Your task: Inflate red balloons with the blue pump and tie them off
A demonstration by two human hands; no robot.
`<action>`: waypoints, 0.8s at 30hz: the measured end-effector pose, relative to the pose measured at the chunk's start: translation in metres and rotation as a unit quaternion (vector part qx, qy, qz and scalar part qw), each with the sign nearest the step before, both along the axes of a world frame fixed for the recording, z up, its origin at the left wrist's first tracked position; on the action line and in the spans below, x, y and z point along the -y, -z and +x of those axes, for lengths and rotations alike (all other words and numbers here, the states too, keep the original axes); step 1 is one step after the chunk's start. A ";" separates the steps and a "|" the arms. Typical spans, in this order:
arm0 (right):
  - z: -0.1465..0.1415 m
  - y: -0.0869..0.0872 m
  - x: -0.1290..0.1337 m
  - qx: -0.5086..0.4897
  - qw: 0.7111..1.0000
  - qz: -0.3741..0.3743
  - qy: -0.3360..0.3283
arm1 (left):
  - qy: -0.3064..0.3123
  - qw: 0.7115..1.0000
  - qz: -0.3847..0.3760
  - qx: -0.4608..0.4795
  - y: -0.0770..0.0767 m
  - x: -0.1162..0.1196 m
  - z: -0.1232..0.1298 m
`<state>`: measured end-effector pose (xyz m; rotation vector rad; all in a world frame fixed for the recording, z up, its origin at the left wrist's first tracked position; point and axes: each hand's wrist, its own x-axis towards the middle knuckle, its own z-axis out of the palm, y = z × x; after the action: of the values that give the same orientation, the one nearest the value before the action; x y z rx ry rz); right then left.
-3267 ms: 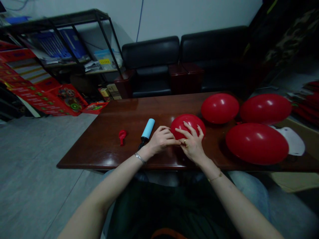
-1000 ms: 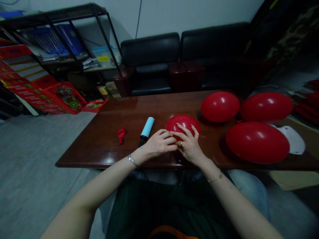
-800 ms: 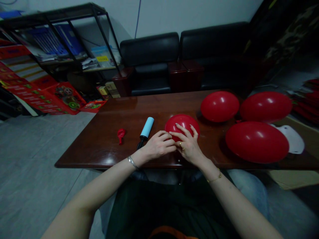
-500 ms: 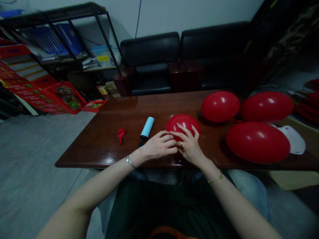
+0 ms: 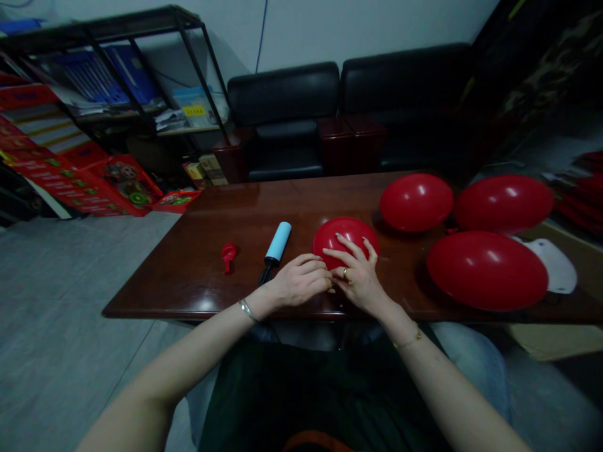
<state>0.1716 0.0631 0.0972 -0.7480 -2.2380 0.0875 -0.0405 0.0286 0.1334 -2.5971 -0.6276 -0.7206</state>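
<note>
A partly inflated red balloon (image 5: 332, 232) rests on the table in front of me. My left hand (image 5: 304, 279) is closed at its near side, fingers curled together where the neck would be; the neck itself is hidden. Over the balloon's near face lie the longer fingers of my right hand (image 5: 358, 276), while its thumb side closes against my left fingertips. Left of my hands is a light-blue balloon pump (image 5: 279, 242) with a black end, partly behind my left wrist. Farther left, a limp red balloon (image 5: 228, 254) lies flat.
Three inflated balloons, a rear one (image 5: 417, 202), a far-right one (image 5: 505, 204) and a large near one (image 5: 487, 271), sit on the brown table (image 5: 174, 251). A white object (image 5: 556, 267) lies beside them. Behind are black sofas (image 5: 285, 97), a shelf (image 5: 155, 25) and red boxes (image 5: 51, 166).
My left fingers have curled in more tightly at the balloon's near side. My right hand has shifted very slightly, still on the balloon. Everything else on the table stays in place.
</note>
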 end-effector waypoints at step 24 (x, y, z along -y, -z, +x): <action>0.000 0.011 -0.003 -0.132 0.989 0.030 0.053 | -0.082 0.800 -0.432 0.409 0.025 0.025 0.015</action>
<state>0.1715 0.0659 0.0864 -0.7745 -1.9383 0.0622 -0.0258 0.0037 0.1084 -2.7811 -1.7608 -1.8830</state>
